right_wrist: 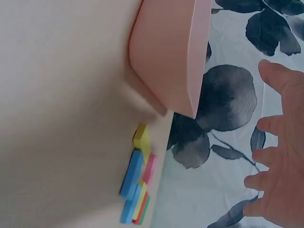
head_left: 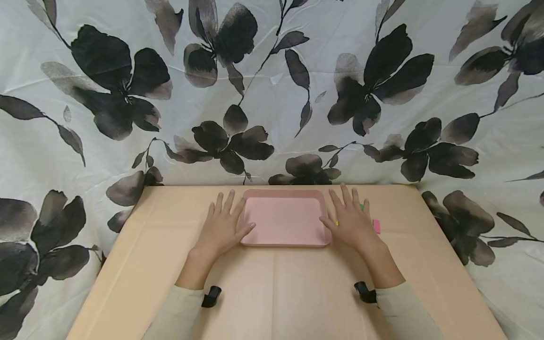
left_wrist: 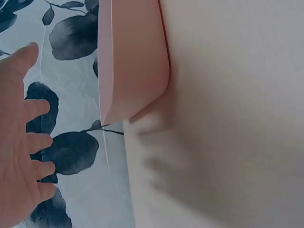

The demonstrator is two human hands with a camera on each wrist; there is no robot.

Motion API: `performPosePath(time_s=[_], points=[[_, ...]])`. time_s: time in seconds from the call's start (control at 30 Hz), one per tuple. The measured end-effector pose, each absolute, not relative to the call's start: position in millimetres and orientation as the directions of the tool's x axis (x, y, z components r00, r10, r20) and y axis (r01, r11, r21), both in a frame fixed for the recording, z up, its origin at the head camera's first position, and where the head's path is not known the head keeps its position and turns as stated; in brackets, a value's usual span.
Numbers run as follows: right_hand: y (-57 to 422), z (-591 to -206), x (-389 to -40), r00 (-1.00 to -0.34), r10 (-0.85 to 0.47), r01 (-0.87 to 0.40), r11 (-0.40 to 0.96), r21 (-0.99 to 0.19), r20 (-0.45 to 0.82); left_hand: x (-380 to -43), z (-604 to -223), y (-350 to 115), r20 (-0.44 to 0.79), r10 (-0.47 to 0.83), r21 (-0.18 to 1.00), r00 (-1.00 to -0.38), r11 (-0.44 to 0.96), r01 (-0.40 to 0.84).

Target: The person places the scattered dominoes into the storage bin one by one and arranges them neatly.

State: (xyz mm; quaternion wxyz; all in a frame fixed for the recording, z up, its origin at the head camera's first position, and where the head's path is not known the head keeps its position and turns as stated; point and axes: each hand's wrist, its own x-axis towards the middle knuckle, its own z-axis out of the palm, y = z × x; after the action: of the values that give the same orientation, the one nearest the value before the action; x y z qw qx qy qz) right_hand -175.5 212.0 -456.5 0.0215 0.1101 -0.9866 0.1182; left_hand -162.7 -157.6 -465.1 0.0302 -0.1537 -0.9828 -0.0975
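Note:
A pink rectangular tray sits near the table's far edge. Over its left side my left hand hovers with fingers spread; the left wrist view shows this hand apart from the tray wall. My right hand is likewise spread at the tray's right side, holding nothing. In the right wrist view, several coloured blocks lie on the table below the tray: a yellow one, a blue one and a pink one among them. From the head, my right hand hides most of these blocks.
The light wooden-toned table narrows toward its far edge. Behind it and at both sides hangs or lies a white cloth with dark flowers. A pink block shows right of my right hand.

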Motion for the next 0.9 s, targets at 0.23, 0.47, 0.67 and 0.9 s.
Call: performPosePath(time_s=[0.23, 0.47, 0.67, 0.9], points=[[228.8, -463.4, -176.5, -0.979, -0.191, -0.203, 0.952, -0.227, 0.072, -167.2, -464.9, -162.6, 0.081, 0.303, 0.186, -0.95, 0.931, 0.313], [244.0, -470.0, -174.9, -0.984, -0.174, -0.18, 0.958, -0.221, 0.045, -168.8, -469.3, -168.7, 0.075, 0.3, 0.204, -0.951, 0.929, 0.309], [255.8, -477.5, -173.9, -0.982, -0.185, -0.187, 0.962, -0.197, 0.029, -169.3, -472.1, -171.3, 0.076, 0.303, 0.203, -0.95, 0.928, 0.313], [266.6, -482.4, -173.8, -0.976, -0.211, -0.218, 0.959, -0.181, 0.053, -171.9, -473.4, -174.0, 0.083, 0.334, 0.234, -0.939, 0.909, 0.345]])
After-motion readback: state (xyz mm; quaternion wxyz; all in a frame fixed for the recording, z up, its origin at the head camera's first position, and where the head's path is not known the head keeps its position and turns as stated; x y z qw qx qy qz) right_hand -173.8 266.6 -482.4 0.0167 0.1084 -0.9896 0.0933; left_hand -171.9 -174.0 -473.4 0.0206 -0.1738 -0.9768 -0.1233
